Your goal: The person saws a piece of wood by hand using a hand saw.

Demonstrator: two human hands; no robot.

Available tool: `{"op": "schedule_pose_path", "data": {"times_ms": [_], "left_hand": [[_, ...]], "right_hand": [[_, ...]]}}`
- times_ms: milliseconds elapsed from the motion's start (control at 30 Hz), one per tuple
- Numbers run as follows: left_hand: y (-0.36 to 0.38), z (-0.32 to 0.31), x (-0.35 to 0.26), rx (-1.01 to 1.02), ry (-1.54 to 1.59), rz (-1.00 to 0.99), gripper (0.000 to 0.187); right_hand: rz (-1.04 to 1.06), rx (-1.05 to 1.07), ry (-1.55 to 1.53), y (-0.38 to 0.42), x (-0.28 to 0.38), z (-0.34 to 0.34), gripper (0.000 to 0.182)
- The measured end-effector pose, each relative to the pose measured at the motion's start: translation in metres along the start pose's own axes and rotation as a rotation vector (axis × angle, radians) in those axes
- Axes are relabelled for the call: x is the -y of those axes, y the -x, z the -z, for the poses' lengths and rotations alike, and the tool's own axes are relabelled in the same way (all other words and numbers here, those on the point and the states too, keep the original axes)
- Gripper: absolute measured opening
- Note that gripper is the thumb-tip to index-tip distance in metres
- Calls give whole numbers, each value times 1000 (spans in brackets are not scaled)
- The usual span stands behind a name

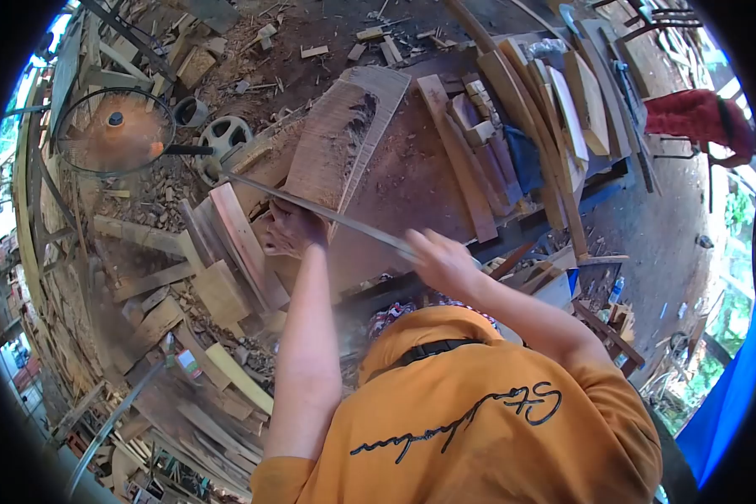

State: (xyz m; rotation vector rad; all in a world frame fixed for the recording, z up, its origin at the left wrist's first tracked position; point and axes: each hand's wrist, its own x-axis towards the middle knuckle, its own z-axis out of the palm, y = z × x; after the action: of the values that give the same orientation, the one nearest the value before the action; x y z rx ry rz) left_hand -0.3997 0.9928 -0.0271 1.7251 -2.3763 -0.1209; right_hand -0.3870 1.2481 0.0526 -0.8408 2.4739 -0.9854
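Note:
My right hand (441, 260) is closed round the near end of a long, thin, straight metal blade (357, 227); its exact kind is not clear. Slanting up to the left, the blade crosses the near end of a broad wooden slab (332, 126) with a rough, ridged face and a dark, torn patch. Just below the blade, my left hand (298, 228) grips that end of the slab, its fingers bent and partly in shadow. Beneath the slab lies a brown work surface (403, 189) dusted with sawdust.
Boards and blocks (554, 109) are stacked at the right of the work surface. A round caged fan (116, 126) and a spoked wheel (225, 139) stand at the left. Wood offcuts (223, 290) lie close by my left arm. A red cloth (697, 122) hangs at far right.

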Motion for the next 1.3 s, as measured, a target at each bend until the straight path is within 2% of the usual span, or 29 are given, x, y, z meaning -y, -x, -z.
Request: {"op": "schedule_pose_path", "data": {"times_ms": [33, 133, 200, 267, 367, 433, 500, 600, 667, 733, 800, 900, 967, 1033, 1233, 1300], "left_hand": [[-1, -2, -2, 10, 9, 8, 49], [0, -1, 6, 21, -47, -10, 50], [-1, 1, 1, 36, -25, 6, 49], [-1, -7, 2, 42, 17, 8, 49], [0, 4, 5, 29, 22, -12, 50], [2, 6, -4, 27, 31, -5, 53], [0, 4, -2, 43, -30, 23, 48], [-3, 5, 0, 102, -26, 8, 48], [-1, 3, 1, 78, -14, 13, 48], [0, 1, 0, 42, -1, 13, 49], [-1, 1, 4, 64, 16, -8, 52], [-1, -8, 6, -8, 63, -2, 47], [0, 6, -4, 38, 27, 1, 47], [0, 6, 0, 86, -30, 10, 47], [-2, -2, 5, 53, 10, -14, 48], [-1, 0, 3, 57, -11, -5, 49]], "right_hand": [[-36, 21, 38, 31, -10, 11, 21], [-101, 94, 114, 59, -4, 33, 21], [-47, 3, 35, 14, 7, 8, 22], [121, -83, -39, -47, 6, -40, 24], [102, -57, 29, -73, 20, -52, 27], [77, -27, 4, -31, 13, -19, 24], [-87, 21, 36, 23, 5, 13, 17], [-152, 89, 70, 41, 15, 43, 17], [-56, 94, 46, 7, 7, 17, 20], [59, -5, -79, -49, 15, -25, 19], [29, 17, 36, -85, 33, -52, 17], [64, -27, -39, -44, 24, -24, 18], [-91, 51, 18, 10, 20, 16, 17], [-135, 113, 67, 43, 10, 34, 15], [-3, 8, -85, -67, 23, -44, 20], [18, 33, 1, -82, 31, -51, 21]]}}
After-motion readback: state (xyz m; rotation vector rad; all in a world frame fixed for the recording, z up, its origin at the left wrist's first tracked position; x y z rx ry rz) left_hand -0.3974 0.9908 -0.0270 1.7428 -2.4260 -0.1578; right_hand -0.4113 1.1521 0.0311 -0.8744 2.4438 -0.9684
